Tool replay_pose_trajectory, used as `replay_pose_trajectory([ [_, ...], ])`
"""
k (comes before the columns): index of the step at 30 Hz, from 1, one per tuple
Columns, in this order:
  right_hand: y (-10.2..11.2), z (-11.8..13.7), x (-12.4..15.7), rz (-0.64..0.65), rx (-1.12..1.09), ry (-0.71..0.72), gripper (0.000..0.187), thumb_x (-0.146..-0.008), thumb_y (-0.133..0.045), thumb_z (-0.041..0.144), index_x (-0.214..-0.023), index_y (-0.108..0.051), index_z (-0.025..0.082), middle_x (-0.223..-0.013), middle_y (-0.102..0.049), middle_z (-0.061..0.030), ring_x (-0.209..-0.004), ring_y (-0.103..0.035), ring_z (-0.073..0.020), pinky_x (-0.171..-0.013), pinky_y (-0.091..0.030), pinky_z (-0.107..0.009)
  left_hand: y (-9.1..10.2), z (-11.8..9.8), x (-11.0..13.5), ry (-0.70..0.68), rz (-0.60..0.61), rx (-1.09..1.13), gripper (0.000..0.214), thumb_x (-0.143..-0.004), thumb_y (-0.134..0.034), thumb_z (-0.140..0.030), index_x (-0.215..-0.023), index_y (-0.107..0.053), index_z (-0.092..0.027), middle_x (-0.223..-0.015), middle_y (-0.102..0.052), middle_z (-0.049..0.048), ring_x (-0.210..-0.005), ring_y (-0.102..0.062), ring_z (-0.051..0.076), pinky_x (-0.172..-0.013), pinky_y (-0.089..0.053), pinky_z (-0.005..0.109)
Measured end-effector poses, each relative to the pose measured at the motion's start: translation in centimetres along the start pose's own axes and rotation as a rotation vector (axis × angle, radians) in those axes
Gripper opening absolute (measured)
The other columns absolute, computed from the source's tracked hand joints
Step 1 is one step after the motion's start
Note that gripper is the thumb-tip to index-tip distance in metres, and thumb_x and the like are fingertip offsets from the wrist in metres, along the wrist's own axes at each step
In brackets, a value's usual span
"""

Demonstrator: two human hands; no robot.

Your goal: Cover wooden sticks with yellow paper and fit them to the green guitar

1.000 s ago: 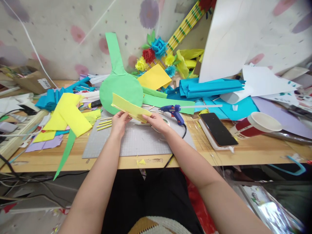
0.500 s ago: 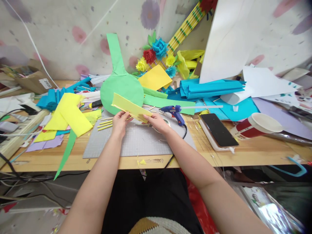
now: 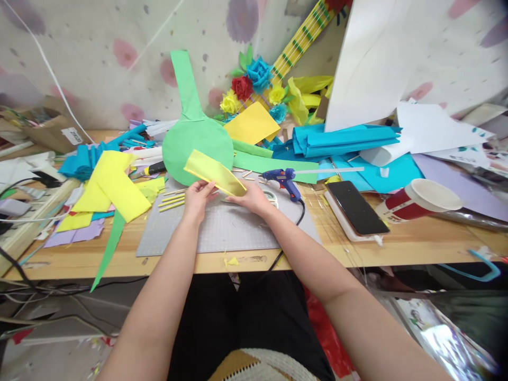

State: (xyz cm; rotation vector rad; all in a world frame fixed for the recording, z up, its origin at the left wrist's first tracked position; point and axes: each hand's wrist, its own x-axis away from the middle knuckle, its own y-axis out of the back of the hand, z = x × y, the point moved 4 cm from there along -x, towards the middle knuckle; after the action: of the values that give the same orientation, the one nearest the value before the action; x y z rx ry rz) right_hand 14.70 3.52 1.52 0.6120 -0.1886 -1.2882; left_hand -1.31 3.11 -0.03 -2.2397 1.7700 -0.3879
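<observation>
Both hands hold a long yellow paper strip above a grey cutting mat. My left hand pinches its near edge toward the left. Further right, my right hand grips the strip's right end. The strip tilts up and away from me. Behind it lies a big green paper cutout with a long neck. A few thin yellow sticks rest on the mat just left of my left hand. A blue glue gun lies right of my right hand, with a tape roll beside it.
A black phone on a white pad and a tipped red paper cup sit to the right. Yellow paper, blue paper, white sheets and paper flowers crowd the back of the wooden table. Cables hang at the left.
The yellow strip has been turned in my hands, its face now tilted more toward me. My right hand shifted slightly left along it.
</observation>
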Motion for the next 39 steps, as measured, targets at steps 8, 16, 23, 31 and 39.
replay_pose_trajectory([
  [8,0.0,-0.5,-0.2,-0.046,0.022,-0.020,0.036,-0.065,-0.064,0.035,-0.098,-0.060,0.021,-0.089,-0.066,-0.0031,-0.079,-0.059,-0.0178,-0.070,-0.044,-0.029,-0.2,0.1,0.0,0.021,0.023,-0.038,0.028,-0.054,-0.074,-0.024,-0.073,-0.056,-0.013,-0.075,-0.065,0.0033,-0.066,-0.063,0.014,-0.059,-0.051,0.026],
  [16,0.1,-0.5,-0.1,-0.004,-0.118,-0.125,0.018,-0.074,-0.056,0.030,-0.086,-0.060,0.018,-0.072,-0.066,-0.0011,-0.057,-0.061,-0.0134,-0.056,-0.043,-0.023,-0.2,0.0,0.0,0.020,0.025,-0.027,0.029,-0.054,-0.074,-0.025,-0.074,-0.056,-0.013,-0.074,-0.065,0.0022,-0.066,-0.063,0.013,-0.058,-0.051,0.024],
  [23,0.3,0.1,0.1,0.012,-0.046,-0.022,0.041,-0.063,-0.064,0.047,-0.092,-0.062,0.019,-0.081,-0.066,-0.0035,-0.073,-0.060,-0.0175,-0.062,-0.044,-0.025,-0.2,0.1,0.0,0.008,0.024,-0.039,0.030,-0.052,-0.074,-0.027,-0.072,-0.055,-0.014,-0.072,-0.065,0.0022,-0.066,-0.063,0.015,-0.060,-0.051,0.027],
  [31,-0.5,-1.1,-0.2,0.080,-0.253,-0.079,0.029,-0.068,-0.062,0.039,-0.088,-0.061,0.017,-0.076,-0.066,-0.0044,-0.063,-0.060,-0.0144,-0.061,-0.047,-0.027,-0.1,0.3,-0.1,0.027,0.037,-0.076,0.031,-0.050,-0.075,-0.028,-0.069,-0.056,-0.013,-0.071,-0.065,0.0028,-0.064,-0.062,0.014,-0.059,-0.051,0.026],
  [39,-0.7,-0.7,0.1,0.103,-0.431,-0.153,0.024,-0.067,-0.062,0.032,-0.085,-0.058,0.016,-0.074,-0.066,-0.0047,-0.058,-0.060,-0.0137,-0.056,-0.049,-0.026,-0.4,0.1,0.1,0.027,0.046,-0.051,0.031,-0.049,-0.075,-0.026,-0.069,-0.056,-0.013,-0.069,-0.065,0.0020,-0.061,-0.062,0.013,-0.056,-0.050,0.024],
])
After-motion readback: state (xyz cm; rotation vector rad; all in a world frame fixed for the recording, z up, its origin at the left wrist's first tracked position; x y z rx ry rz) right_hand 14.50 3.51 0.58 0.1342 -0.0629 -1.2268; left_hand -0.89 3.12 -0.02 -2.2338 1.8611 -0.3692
